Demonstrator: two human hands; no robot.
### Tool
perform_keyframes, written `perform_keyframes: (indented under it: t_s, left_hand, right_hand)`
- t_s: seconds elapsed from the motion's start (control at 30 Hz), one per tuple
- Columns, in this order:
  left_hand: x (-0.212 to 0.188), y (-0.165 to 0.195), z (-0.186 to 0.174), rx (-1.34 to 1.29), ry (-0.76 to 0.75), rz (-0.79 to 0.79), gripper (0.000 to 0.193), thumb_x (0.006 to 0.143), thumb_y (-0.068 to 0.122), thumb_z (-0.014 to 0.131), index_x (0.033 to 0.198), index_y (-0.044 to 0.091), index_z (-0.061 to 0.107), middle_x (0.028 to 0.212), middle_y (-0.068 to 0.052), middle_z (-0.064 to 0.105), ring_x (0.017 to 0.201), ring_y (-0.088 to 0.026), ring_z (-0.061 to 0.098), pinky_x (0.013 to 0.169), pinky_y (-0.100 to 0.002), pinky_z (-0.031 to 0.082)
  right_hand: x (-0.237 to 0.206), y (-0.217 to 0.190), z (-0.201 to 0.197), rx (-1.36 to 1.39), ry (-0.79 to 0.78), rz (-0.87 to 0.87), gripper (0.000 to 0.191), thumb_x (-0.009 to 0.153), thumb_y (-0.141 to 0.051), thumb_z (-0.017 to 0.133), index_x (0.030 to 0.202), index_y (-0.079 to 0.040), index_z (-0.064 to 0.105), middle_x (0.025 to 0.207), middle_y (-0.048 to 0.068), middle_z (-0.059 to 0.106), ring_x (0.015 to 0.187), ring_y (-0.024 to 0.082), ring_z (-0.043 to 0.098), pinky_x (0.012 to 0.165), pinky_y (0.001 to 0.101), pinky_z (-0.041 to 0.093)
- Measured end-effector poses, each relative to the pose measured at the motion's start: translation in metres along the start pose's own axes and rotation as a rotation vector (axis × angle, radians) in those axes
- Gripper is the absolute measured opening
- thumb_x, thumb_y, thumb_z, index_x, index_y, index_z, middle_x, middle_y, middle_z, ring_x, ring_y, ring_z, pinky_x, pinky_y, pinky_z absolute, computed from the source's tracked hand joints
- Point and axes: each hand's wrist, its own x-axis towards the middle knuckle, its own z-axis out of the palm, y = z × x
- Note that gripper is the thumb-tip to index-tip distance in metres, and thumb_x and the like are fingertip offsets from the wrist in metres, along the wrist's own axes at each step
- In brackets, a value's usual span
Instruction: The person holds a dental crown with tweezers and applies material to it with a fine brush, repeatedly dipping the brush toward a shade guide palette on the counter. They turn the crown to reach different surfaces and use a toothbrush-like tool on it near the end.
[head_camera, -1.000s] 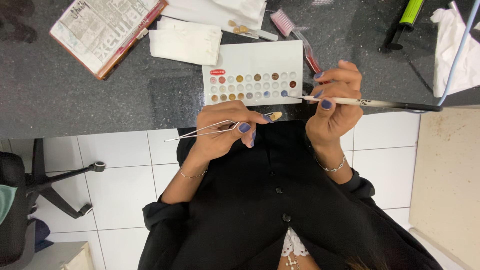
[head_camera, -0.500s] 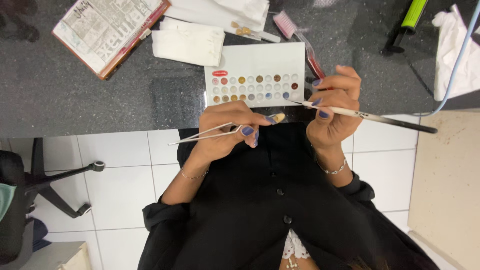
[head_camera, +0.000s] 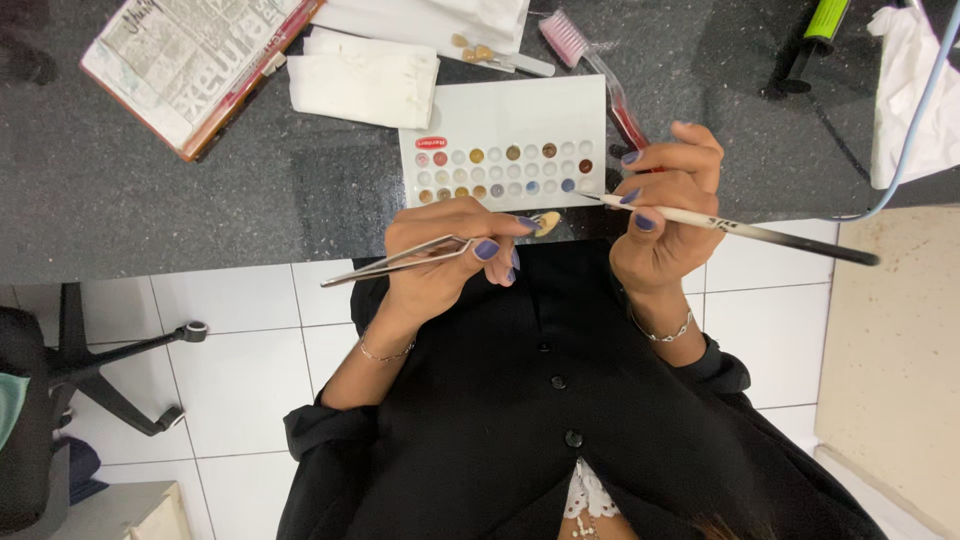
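Note:
My left hand (head_camera: 435, 262) pinches a pair of metal tweezers (head_camera: 395, 260), whose tips hold a small beige piece (head_camera: 547, 222) just off the table's near edge. My right hand (head_camera: 662, 215) grips a thin brush (head_camera: 745, 230) with a white-to-black handle. Its tip rests at the lower right wells of a white palette (head_camera: 510, 110). The palette lies flat on the dark speckled table (head_camera: 200, 200) and has several small wells of brown, pink, yellow and blue colour. Both hands have blue-painted nails.
A folded newspaper (head_camera: 190, 60) lies at the far left, with a white folded cloth (head_camera: 365, 85) beside it. Behind the palette is a pink-bristled brush (head_camera: 590, 55). A green-and-black pen (head_camera: 815, 35), white tissue (head_camera: 910, 90) and a blue cable (head_camera: 905, 140) are at the right. An office chair base (head_camera: 110, 365) stands on the tiled floor.
The brush handle has tilted down to the right while its tip stayed at the palette's lower right wells. My left hand with the tweezers has risen slightly.

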Motion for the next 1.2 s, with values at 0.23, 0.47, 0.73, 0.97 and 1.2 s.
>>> perform_keyframes:
  t_s: [0.23, 0.47, 0.73, 0.97, 1.2]
  left_hand:
    - [0.000, -0.004, 0.004, -0.174, 0.131, -0.109, 0.032, 0.111, 0.021, 0.058, 0.109, -0.009, 0.070, 0.077, -0.014, 0.070, 0.063, -0.018, 0.071, 0.053, -0.026, 0.058]
    - [-0.002, -0.009, 0.001, -0.276, 0.145, -0.118, 0.035, 0.112, 0.024, 0.057, 0.102, -0.008, 0.067, 0.078, -0.015, 0.068, 0.064, -0.019, 0.070, 0.053, -0.027, 0.057]
    - [-0.006, -0.008, 0.000, -0.180, 0.212, -0.077, 0.048, 0.114, 0.037, 0.048, 0.085, 0.000, 0.056, 0.073, -0.007, 0.056, 0.055, -0.009, 0.053, 0.050, -0.021, 0.044]
    - [-0.005, -0.011, 0.002, -0.021, 0.151, 0.069, 0.057, 0.114, 0.047, 0.046, 0.080, 0.003, 0.057, 0.069, -0.004, 0.054, 0.056, -0.008, 0.047, 0.053, -0.022, 0.036]
    - [-0.006, -0.011, 0.002, 0.011, 0.147, 0.040, 0.058, 0.113, 0.048, 0.046, 0.077, 0.004, 0.058, 0.070, -0.003, 0.055, 0.057, -0.007, 0.047, 0.050, -0.021, 0.035]
  right_hand:
    - [-0.006, 0.008, -0.002, -0.034, 0.096, -0.011, 0.036, 0.111, -0.041, 0.047, 0.096, -0.010, 0.053, 0.066, 0.002, 0.063, 0.103, 0.020, 0.058, 0.120, 0.0486, 0.032]
    - [-0.010, 0.017, 0.003, 0.125, 0.325, -0.208, 0.030, 0.104, -0.044, 0.053, 0.092, -0.017, 0.056, 0.057, 0.000, 0.058, 0.092, 0.014, 0.049, 0.116, 0.0495, 0.036]
    - [-0.005, 0.011, -0.005, 0.221, 0.150, -0.247, 0.034, 0.103, -0.046, 0.055, 0.084, -0.018, 0.058, 0.057, -0.008, 0.068, 0.099, 0.012, 0.047, 0.116, 0.0482, 0.032]
    - [0.000, 0.015, -0.009, 0.318, 0.054, -0.314, 0.037, 0.102, -0.048, 0.054, 0.080, -0.020, 0.063, 0.061, -0.011, 0.071, 0.101, 0.010, 0.048, 0.114, 0.0474, 0.031]
    - [-0.003, 0.016, -0.008, 0.361, 0.042, -0.321, 0.037, 0.102, -0.049, 0.053, 0.080, -0.021, 0.064, 0.062, -0.010, 0.073, 0.102, 0.009, 0.050, 0.114, 0.0471, 0.031]
